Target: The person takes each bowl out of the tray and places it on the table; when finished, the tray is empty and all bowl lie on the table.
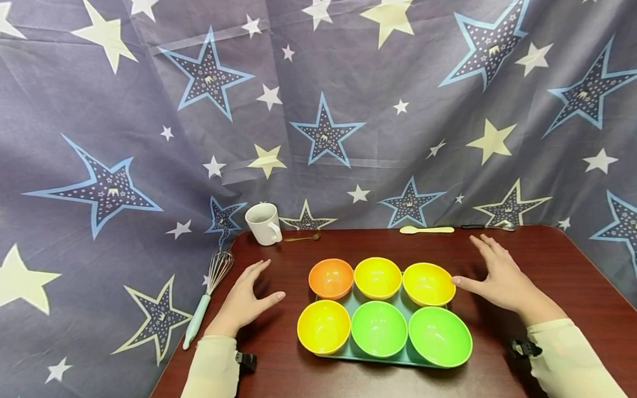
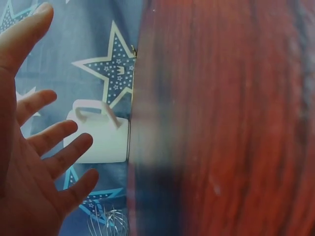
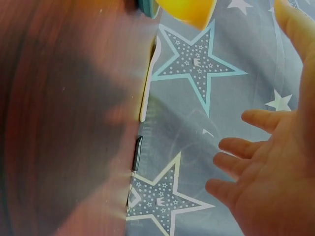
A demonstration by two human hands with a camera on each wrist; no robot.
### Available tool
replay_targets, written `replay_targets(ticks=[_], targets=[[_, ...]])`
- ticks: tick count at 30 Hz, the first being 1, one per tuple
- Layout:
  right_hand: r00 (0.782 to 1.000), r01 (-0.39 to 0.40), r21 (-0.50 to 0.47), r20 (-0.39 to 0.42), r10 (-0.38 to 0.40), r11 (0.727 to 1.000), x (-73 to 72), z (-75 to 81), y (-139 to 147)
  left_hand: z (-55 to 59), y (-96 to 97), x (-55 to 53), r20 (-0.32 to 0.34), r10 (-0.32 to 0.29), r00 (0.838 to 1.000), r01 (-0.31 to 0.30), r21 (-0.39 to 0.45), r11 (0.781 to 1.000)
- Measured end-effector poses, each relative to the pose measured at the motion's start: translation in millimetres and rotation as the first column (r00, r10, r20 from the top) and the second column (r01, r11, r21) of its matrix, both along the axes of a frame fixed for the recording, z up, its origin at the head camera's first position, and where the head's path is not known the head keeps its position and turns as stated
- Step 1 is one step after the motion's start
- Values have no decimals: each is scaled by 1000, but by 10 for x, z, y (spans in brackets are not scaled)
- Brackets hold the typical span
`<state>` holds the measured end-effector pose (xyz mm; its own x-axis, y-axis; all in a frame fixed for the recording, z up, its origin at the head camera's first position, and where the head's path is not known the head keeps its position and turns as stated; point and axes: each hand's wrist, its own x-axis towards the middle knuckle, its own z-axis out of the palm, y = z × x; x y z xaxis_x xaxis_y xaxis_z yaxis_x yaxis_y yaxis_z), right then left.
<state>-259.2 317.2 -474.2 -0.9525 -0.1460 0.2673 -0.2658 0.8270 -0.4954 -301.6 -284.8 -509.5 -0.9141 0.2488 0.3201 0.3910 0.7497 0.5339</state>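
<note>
Six bowls stand in two rows on a teal tray [image 1: 350, 354]. An orange bowl [image 1: 331, 279] and two yellow bowls, one in the middle [image 1: 378, 278] and one at the right [image 1: 428, 284], form the back row. In front are a yellow bowl [image 1: 324, 327] and two green bowls, a middle one [image 1: 378, 329] and a right one [image 1: 440, 337]. My left hand [image 1: 246, 300] is held left of the tray with fingers spread, holding nothing. To the right, my right hand [image 1: 503, 279] is also spread and empty, its thumb tip close beside the right yellow bowl.
A white mug [image 1: 264, 224] stands at the back left, beside a small spoon [image 1: 302, 239]. A whisk [image 1: 208, 296] lies along the left edge. Along the back edge are a pale yellow spatula [image 1: 426, 230] and a dark-handled spoon [image 1: 489, 226]. Starry cloth [image 1: 307, 182] hangs behind the table.
</note>
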Motion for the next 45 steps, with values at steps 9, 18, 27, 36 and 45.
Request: replay_targets(ticks=[9,18,27,36,45], targets=[[999,-32,-9,21,33,999,-56,59,-121,1,76,-98,59,-44,997,41,54,998],[999,-42,-30,19,43,999,-126,118,-235,27,148,-131,113,-83,990,69,121,990],[996,-82,-34,36,83,996,-146,124,-317,57,266,-192,159,-118,980,91,169,981],[987,-122,-30,99,124,992,-122,120,-441,78,388,-261,202,-178,963,135,211,968],[978,-190,-39,85,193,981,-152,66,-528,100,495,-321,217,-244,945,183,268,946]])
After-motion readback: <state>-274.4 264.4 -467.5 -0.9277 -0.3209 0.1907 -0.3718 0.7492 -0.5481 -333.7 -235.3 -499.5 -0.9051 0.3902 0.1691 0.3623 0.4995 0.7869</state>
